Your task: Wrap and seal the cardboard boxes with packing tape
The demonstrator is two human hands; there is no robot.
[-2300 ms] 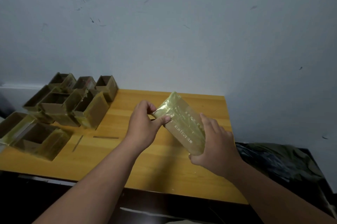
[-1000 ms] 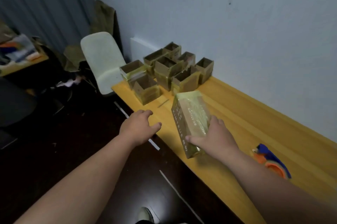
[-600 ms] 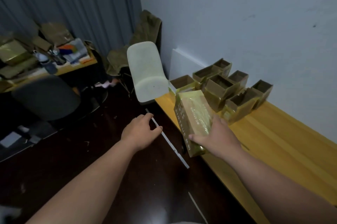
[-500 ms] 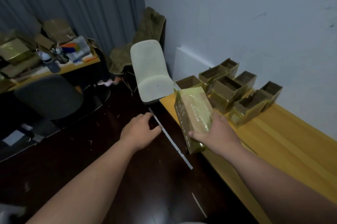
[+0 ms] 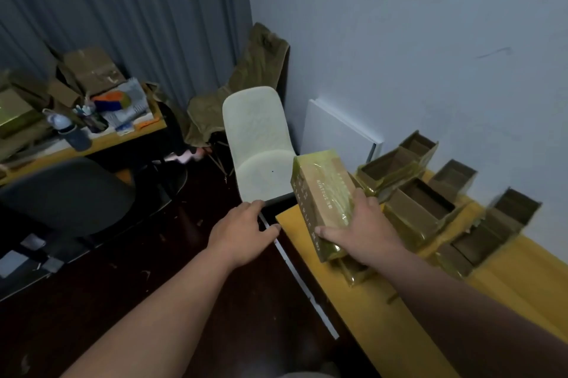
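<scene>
My right hand (image 5: 358,231) grips a closed cardboard box (image 5: 322,193) wrapped in shiny yellowish tape, holding it tilted above the left end of the wooden table (image 5: 378,304). Printed lettering runs along the box's side. My left hand (image 5: 241,231) hovers empty over the dark floor left of the table corner, fingers relaxed and spread. Several open cardboard boxes (image 5: 430,202), partly taped, stand clustered on the table behind and right of the held box. No tape dispenser is in view.
A pale chair (image 5: 258,147) stands just past the table's left end, with an olive cloth (image 5: 246,88) draped behind it. A white panel (image 5: 338,135) leans on the wall. A black office chair (image 5: 64,196) and a cluttered desk (image 5: 76,119) are at left.
My view has swung left from the table to the room. My left hand let go of the wrapped box, and my right hand alone has carried it left toward the table's end.
</scene>
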